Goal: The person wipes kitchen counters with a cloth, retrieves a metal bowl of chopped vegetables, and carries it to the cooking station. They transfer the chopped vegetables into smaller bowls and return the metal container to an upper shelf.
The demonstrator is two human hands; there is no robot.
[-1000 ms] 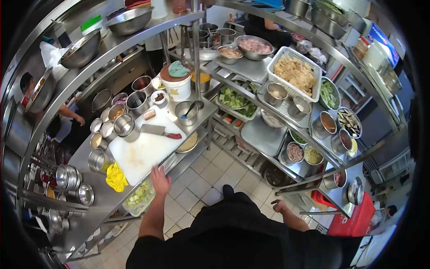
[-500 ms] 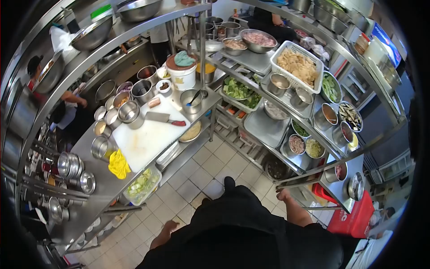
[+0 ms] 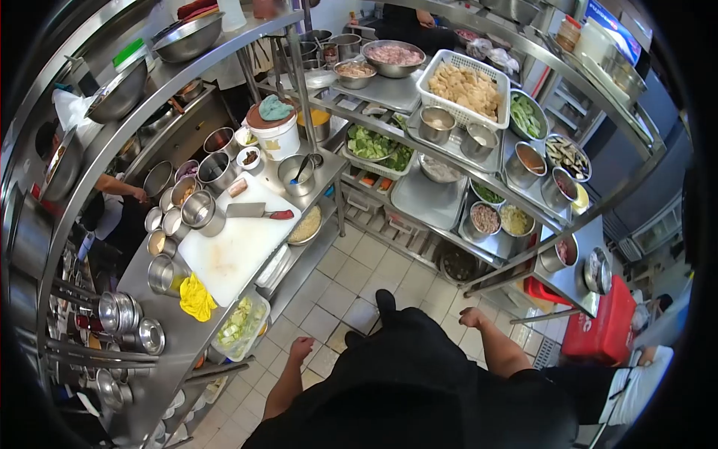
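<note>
We find the left hand [image 3: 301, 349] near, not touching, the clear plastic tub of chopped pale-green vegetables [image 3: 259, 329], its grip loosely open, nothing seen inside. The right hand [image 3: 473, 318] hangs near the grey steel rack [image 3: 485, 181], likewise. The broad-bladed, red-handled cleaver [image 3: 245, 210] lies flat on the white rectangular cutting board [image 3: 224, 258], presumably for stability and ready reach on the brushed-steel surface [image 3: 168, 322].

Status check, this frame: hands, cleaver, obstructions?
Left hand, right hand: away from cleaver, nothing visible in either. Cleaver flat on cutting board, nothing atop it. Yellow cloth by board's corner.
</note>
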